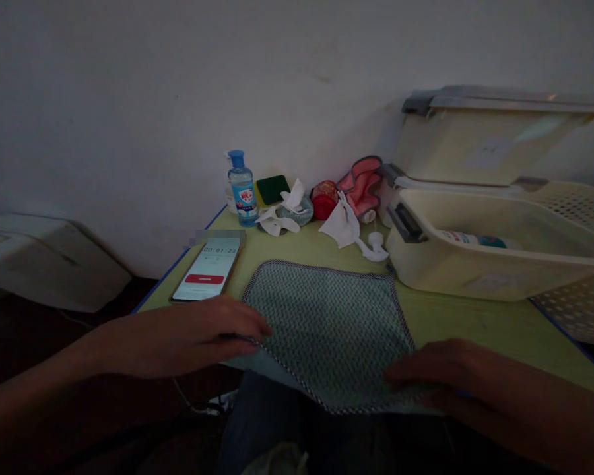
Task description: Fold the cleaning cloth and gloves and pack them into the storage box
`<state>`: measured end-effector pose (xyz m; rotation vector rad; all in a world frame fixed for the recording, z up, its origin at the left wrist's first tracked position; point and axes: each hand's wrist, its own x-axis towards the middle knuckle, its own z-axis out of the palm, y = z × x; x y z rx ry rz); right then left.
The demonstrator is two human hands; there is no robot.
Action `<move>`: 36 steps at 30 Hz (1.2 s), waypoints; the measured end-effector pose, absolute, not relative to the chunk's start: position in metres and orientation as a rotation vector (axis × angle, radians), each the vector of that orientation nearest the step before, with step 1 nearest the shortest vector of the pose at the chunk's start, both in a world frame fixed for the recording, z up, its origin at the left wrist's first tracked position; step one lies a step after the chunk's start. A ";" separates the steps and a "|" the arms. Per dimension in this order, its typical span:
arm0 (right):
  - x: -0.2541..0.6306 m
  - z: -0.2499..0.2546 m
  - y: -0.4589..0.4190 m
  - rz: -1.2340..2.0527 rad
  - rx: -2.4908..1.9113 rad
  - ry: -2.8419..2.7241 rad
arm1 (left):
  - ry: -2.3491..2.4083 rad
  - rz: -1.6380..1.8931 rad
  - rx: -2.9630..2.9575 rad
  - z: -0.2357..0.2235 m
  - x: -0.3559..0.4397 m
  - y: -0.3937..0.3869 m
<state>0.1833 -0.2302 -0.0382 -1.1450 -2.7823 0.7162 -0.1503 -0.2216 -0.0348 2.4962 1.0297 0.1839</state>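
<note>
Head view: a grey-green textured dishcloth (321,323) lies spread on the green table (475,323), its near part reaching past the table's near edge above the person's lap (272,402). The left hand (218,336) pinches the near left corner between thumb and fingers; the right hand (445,373) grasps the near right corner (its thumb is lost in the dimness). Between them the striped border sags. The far border runs roughly along the wall (129,132), the side borders pointing away from the person; it looks near square, so I cannot tell a long axis. By the table's left edge lies a smartphone (206,272), its top leaning rightward. A blue-capped bottle (245,198) stands at the far left corner, a cream plastic basket (450,274) toward the right edge.
</note>
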 end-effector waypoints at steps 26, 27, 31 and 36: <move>0.177 -0.087 -0.155 0.494 -1.440 -2.252 | 0.948 -0.114 2.044 -0.063 -0.129 -0.140; 0.177 -0.087 -0.155 0.504 -1.445 -2.245 | 0.917 -0.111 2.051 -0.063 -0.128 -0.139; 0.177 -0.088 -0.156 0.516 -1.454 -2.219 | 0.895 -0.071 2.042 -0.061 -0.122 -0.139; 0.180 -0.091 -0.154 0.540 -1.431 -2.216 | 1.007 -0.037 2.034 -0.056 -0.117 -0.143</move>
